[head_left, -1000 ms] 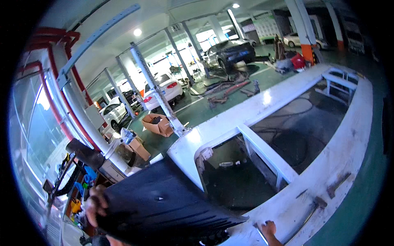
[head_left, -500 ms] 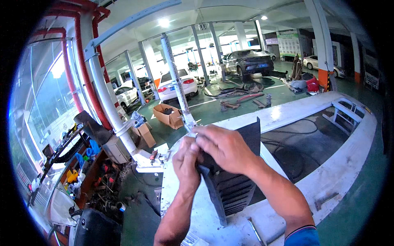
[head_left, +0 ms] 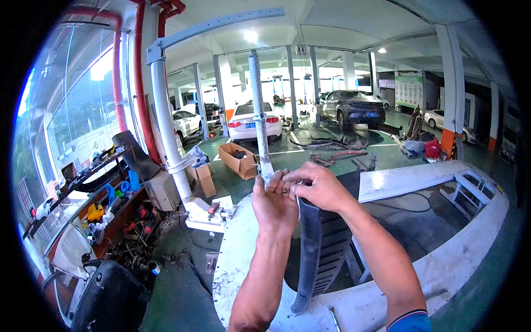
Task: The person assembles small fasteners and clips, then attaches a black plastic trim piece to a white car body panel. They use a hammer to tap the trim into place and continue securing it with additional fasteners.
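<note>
My left hand [head_left: 275, 203] is cupped with its palm turned up and its thumb apart. A few small dark pieces [head_left: 286, 190], too small to name, lie at its fingers. Over that palm my right hand [head_left: 319, 187] is closed in a pinch, its fingertips meeting the left fingers; what it pinches cannot be made out. Between my forearms a dark panel [head_left: 330, 252] with a row of slots and a thick, rounded edge stands upright on a white metal frame [head_left: 243, 265]. My right hand is close to the panel's top.
A white post [head_left: 257, 105] rises behind my hands. An open cardboard box [head_left: 239, 160] sits on the green floor beyond. At left stands a cluttered workbench [head_left: 91, 210], with a dark car panel [head_left: 108, 296] below. A metal rod [head_left: 334, 318] lies on the frame near me. Parked cars stand farther back.
My left hand has opened out from a closed grip into a cupped, upturned palm. My right hand has drawn back a little into a pinch. The view has turned left.
</note>
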A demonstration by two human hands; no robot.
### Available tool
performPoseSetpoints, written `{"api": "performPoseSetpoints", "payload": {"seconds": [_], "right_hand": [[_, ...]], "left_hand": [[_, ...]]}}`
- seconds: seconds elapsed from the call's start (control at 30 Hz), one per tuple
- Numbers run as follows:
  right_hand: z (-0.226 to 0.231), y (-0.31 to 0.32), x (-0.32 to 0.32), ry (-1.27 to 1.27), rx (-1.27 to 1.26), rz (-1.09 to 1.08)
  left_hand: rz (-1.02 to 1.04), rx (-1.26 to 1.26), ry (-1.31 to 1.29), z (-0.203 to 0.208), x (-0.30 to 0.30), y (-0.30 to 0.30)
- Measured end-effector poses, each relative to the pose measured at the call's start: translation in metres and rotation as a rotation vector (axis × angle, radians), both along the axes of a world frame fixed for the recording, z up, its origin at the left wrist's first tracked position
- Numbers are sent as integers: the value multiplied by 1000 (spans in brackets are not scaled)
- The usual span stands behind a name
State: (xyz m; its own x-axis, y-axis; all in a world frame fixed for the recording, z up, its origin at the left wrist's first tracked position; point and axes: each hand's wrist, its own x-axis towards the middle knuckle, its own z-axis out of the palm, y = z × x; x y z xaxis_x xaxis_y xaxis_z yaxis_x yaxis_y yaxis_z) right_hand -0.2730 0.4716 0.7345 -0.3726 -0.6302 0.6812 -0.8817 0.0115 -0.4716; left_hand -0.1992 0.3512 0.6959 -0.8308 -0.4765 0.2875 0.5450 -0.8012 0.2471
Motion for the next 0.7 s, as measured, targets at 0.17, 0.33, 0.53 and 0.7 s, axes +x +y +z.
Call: {"api": "performPoseSetpoints", "payload": {"seconds": [0.17,0.33,0.53,0.7], "right_hand": [[7,-4,4,7,90,22],[-3,-10,1,48,-26,-24],[-17,-4,-1,-204,-174,48],[-10,5,-12,-160,-46,137]], "left_hand": [[104,-64,-12,13,3,5],[99,-247,64,16,0,0],[498,-814,-55,-21,21,-1],[765,-1198,-77,-30,15,-9]]}}
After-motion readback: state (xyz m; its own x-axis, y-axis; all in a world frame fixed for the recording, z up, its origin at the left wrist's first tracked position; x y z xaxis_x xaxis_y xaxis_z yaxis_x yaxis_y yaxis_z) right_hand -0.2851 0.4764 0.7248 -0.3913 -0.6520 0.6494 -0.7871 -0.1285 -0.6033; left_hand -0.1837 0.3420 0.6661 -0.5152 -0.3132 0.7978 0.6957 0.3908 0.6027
